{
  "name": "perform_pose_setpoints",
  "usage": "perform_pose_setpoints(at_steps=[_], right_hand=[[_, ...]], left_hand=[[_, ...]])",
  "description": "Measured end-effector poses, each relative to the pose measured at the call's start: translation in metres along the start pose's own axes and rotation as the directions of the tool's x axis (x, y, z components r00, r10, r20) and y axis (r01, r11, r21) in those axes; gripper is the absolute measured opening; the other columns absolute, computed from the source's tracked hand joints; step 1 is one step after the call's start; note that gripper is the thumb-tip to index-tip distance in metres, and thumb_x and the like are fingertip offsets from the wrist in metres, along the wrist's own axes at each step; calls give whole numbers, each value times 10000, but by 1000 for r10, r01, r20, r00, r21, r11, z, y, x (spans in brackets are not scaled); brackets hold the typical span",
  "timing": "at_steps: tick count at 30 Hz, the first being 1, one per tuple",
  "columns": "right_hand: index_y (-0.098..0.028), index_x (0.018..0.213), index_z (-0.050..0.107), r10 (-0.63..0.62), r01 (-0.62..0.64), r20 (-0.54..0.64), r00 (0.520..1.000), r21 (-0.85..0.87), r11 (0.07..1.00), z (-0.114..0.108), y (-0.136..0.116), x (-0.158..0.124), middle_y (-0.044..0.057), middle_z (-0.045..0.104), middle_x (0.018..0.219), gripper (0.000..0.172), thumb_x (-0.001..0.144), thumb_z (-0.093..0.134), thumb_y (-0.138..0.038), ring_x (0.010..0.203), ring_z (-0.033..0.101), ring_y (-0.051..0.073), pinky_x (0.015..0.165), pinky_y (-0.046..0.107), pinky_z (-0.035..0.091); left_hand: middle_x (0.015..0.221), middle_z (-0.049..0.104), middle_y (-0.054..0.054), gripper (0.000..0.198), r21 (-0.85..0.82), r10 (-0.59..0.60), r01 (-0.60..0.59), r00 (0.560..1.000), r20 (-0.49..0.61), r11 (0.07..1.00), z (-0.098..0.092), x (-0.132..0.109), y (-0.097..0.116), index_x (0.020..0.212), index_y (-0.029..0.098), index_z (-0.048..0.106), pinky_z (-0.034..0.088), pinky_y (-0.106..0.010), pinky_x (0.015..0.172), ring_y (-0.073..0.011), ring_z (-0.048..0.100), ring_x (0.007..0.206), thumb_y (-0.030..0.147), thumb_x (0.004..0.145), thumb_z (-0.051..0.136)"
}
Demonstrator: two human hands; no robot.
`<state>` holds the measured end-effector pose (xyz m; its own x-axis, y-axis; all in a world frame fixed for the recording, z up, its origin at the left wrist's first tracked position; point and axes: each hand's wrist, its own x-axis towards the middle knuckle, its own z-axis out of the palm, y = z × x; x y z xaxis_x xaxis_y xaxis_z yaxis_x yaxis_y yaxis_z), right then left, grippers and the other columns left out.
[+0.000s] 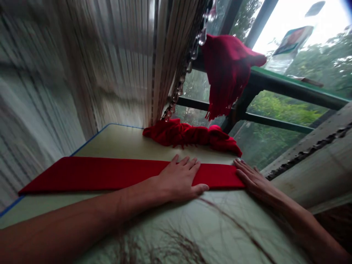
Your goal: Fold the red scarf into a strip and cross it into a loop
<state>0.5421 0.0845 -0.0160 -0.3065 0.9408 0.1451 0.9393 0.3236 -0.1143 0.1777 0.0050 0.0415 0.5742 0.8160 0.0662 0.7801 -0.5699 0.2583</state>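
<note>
A red scarf (110, 174), folded into a long flat strip, lies across the pale table. My left hand (180, 178) rests palm down on it, right of its middle, with the fingers spread and the thumb near the front edge. At the strip's right end, my right hand (249, 176) touches the cloth with its fingers stretched out. Neither hand is closed around the fabric. Behind the strip, a crumpled red scarf (192, 135) with some fringe is heaped along the far side of the table.
The pale table (110, 143) has a blue edge. Another fringed red scarf (227, 69) hangs over the green window frame (297, 88). String curtains (123, 66) with beads hang at the left, and a pale rolled cover (316, 168) stands at the right. Hair strands cross the foreground.
</note>
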Motion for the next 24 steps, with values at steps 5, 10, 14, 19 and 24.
perform_pose_setpoints(at_steps=[5, 10, 14, 19, 24], right_hand=[[-220, 1643, 233, -95, 96, -178, 979, -2, 995, -5, -12, 3, 73, 232, 1696, 660, 1068, 203, -544, 1567, 164, 240, 1286, 545, 90], [-255, 1619, 317, -101, 101, -6, 995, 62, 993, -1, -18, 4, 53, 306, 1672, 649, 1059, 228, -570, 1548, 232, 251, 1282, 528, 160], [-240, 1628, 286, -64, 72, -83, 994, 88, 994, -1, -10, 2, 49, 260, 1689, 667, 1057, 204, -575, 1560, 181, 241, 1285, 527, 128], [-209, 1599, 363, 11, -10, -7, 1000, 49, 999, -1, -1, 4, 79, 303, 1671, 708, 1038, 214, -614, 1549, 207, 266, 1275, 536, 137], [-241, 1610, 337, -4, 5, -20, 1000, 64, 998, 3, 5, 4, 68, 273, 1684, 676, 1048, 213, -596, 1552, 201, 266, 1272, 538, 145]], left_hand=[[1674, 266, -156, 850, -3, 8, -8, 1000, -1, 1000, 3, 1, -1, 1609, 113, 293, 123, -586, 1269, -326, 250, 1559, 704, 1000, 347], [1671, 280, -163, 861, -5, 16, -16, 1000, -16, 1000, 4, 2, -2, 1609, 99, 286, 116, -588, 1269, -334, 256, 1554, 704, 999, 349], [1662, 308, -167, 854, -11, 21, -21, 999, -27, 1000, 5, 1, -1, 1603, 96, 302, 136, -591, 1266, -336, 284, 1543, 696, 998, 363], [1669, 296, -157, 859, -14, 21, -21, 999, -28, 1000, 5, 1, -2, 1604, 101, 302, 132, -591, 1269, -334, 281, 1544, 702, 994, 368], [1676, 274, -152, 867, -12, 14, -14, 1000, -5, 1000, 3, 1, -2, 1612, 104, 280, 123, -590, 1270, -335, 256, 1553, 710, 996, 350]])
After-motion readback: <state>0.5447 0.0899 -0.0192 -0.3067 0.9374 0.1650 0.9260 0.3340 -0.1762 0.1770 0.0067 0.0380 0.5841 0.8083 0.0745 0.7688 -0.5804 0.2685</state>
